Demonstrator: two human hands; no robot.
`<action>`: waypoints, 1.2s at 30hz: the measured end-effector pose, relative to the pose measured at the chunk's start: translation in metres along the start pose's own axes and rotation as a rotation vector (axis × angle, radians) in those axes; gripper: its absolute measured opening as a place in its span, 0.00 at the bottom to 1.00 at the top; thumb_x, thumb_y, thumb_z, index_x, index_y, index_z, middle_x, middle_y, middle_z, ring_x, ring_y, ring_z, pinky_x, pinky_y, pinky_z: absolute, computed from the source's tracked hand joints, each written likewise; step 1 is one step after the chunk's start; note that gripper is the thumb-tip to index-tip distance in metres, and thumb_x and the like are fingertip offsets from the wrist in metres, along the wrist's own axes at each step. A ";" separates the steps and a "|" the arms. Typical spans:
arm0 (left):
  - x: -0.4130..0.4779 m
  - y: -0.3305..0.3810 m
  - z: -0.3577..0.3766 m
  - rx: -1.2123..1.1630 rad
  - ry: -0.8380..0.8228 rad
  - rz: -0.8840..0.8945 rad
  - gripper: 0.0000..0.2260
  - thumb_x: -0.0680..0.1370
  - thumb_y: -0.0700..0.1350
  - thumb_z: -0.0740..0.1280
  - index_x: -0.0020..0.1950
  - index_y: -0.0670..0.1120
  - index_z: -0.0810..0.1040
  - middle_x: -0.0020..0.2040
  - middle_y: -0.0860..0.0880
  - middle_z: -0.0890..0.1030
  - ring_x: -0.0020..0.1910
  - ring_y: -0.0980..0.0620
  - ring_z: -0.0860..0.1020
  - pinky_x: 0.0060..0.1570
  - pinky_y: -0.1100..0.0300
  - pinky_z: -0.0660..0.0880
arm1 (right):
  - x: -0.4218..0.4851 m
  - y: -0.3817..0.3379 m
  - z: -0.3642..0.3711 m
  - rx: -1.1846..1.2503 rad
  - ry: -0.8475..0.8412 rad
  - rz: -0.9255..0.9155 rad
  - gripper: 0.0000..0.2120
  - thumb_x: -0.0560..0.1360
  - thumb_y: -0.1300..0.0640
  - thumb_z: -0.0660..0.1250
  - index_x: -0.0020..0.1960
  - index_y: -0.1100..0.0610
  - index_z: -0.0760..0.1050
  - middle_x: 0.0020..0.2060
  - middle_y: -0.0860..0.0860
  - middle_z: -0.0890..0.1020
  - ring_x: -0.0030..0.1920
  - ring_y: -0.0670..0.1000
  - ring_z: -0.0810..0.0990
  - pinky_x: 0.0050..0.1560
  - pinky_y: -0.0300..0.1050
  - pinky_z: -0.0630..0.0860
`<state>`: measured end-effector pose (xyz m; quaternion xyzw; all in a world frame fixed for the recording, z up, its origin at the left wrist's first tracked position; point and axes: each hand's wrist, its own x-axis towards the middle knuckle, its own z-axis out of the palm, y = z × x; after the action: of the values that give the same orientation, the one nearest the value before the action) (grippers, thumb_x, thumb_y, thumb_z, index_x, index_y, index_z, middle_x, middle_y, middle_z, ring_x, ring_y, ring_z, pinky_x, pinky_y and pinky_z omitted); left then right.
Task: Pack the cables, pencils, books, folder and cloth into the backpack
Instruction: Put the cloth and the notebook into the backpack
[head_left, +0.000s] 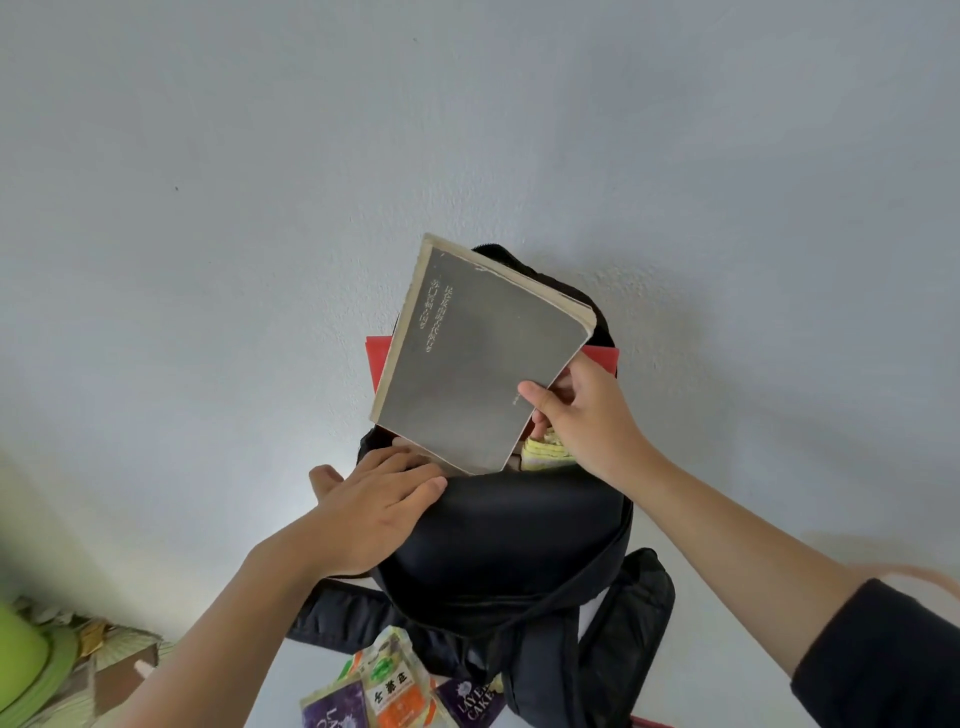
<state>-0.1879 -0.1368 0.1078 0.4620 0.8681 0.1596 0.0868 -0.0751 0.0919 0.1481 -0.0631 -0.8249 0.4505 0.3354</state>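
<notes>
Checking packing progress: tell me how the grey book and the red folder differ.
The grey book is tilted, pinched by the right hand; the red folder stands mostly hidden behind it. The book is thick and worn; the folder looks thin. Both stick out of the backpack.

White tabletop (280, 680), black backpack (509, 535) on it — snack packets (387, 686) just beside
</notes>
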 end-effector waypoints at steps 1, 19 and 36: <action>-0.001 0.001 -0.002 -0.023 0.006 0.010 0.35 0.74 0.68 0.36 0.71 0.63 0.71 0.71 0.64 0.68 0.76 0.60 0.59 0.77 0.48 0.53 | 0.000 0.000 0.000 -0.004 0.004 0.006 0.11 0.80 0.57 0.69 0.53 0.41 0.73 0.32 0.49 0.82 0.31 0.52 0.83 0.41 0.50 0.84; -0.006 0.007 0.008 0.140 0.297 -0.057 0.32 0.78 0.68 0.32 0.78 0.65 0.57 0.78 0.61 0.62 0.76 0.58 0.61 0.64 0.46 0.58 | 0.004 -0.004 0.002 0.023 0.121 0.113 0.08 0.81 0.60 0.68 0.59 0.53 0.74 0.34 0.51 0.82 0.28 0.44 0.80 0.35 0.37 0.81; -0.004 0.005 -0.011 0.144 0.292 -0.047 0.39 0.73 0.75 0.38 0.64 0.56 0.77 0.56 0.60 0.72 0.61 0.58 0.73 0.69 0.49 0.60 | 0.019 0.004 0.003 0.122 0.196 0.245 0.06 0.81 0.59 0.68 0.57 0.56 0.74 0.36 0.54 0.82 0.30 0.47 0.81 0.41 0.43 0.81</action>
<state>-0.1856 -0.1397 0.1198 0.4188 0.8911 0.1605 -0.0697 -0.0925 0.1002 0.1534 -0.1863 -0.7455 0.5288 0.3603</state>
